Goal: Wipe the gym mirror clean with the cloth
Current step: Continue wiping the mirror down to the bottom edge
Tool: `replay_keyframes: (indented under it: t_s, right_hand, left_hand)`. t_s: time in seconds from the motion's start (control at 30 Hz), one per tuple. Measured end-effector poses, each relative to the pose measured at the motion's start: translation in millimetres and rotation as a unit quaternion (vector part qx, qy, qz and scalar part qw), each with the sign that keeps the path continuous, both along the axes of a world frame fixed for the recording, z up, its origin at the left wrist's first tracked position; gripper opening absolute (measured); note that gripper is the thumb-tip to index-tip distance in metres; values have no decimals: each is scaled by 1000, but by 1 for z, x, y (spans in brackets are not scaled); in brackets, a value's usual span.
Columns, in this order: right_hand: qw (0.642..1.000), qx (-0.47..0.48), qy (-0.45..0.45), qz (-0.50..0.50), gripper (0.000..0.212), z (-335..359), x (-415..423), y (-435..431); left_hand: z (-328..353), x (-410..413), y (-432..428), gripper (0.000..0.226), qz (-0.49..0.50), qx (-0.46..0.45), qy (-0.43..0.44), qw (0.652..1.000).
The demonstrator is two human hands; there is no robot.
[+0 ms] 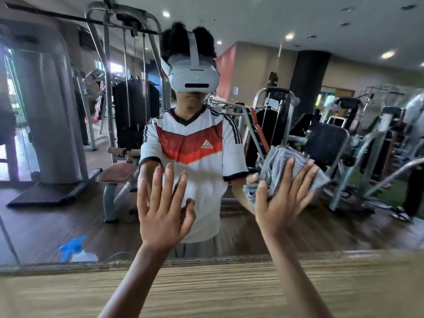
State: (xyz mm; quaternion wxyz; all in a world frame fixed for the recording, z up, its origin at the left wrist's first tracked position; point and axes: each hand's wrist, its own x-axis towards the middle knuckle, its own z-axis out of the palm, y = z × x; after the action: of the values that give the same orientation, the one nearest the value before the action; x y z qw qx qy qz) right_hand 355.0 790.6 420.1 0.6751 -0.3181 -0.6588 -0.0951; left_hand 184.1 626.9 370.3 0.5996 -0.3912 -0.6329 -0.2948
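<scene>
1. The left hand [165,210] is raised with its back to the camera. Its fingers are straight and spread, and it holds nothing.
2. Its fingertips [170,171] meet the reflected arm in the mirror [68,203], so the hand seems to lie flat on the glass. Blur makes the contact hard to confirm.
3. The left thumb [190,204] bends slightly inward on the side nearer the right hand.
4. The right hand [282,200] is also flat and spread, level with the left and a little apart from it.
5. Its straight fingers press a grey cloth [277,159] against the mirror. They do not curl round it.
6. The cloth is bunched under the right palm. It sticks out above the fingertips and to both sides, and the thumb lies over its edge on the side nearer the left hand.
7. Behind both hands the glass shows the person's reflection in a white and red jersey [190,143], with gym machines to either side.
8. Below the wrists, both forearms cross a wooden panel [206,292] that runs under the mirror's lower edge.
9. Low in the glass, well out beyond the left hand, is a blue spray-bottle top [73,247].
</scene>
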Motion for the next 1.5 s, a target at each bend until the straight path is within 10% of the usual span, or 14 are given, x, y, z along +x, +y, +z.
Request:
replay_keyframes:
  t_s: [0.27, 0.53, 0.73, 1.0, 1.27, 1.5]
  right_hand:
    - [942, 192, -273, 30, 62, -95, 33, 16]
    - [999, -3, -20, 39, 63, -35, -14, -17]
    - [933, 184, -300, 78, 55, -124, 4, -7]
    - [998, -29, -38, 44, 62, -75, 7, -1]
    - [939, 171, -286, 79, 58, -137, 14, 1]
    - [995, -26, -47, 82, 64, -91, -15, -26]
  left_hand:
    - [-2, -2, -1, 64, 9, -4, 10, 1000]
    - [-3, -4, 1, 64, 17, 1, 3, 1000]
    - [-2, -4, -2, 68, 18, -5, 7, 1000]
    - [-5, 0, 3, 65, 28, 1, -17, 999]
    - [-24, -6, -9, 63, 3, -24, -16, 1000]
    - [-67, -10, -16, 60, 14, -55, -23, 998]
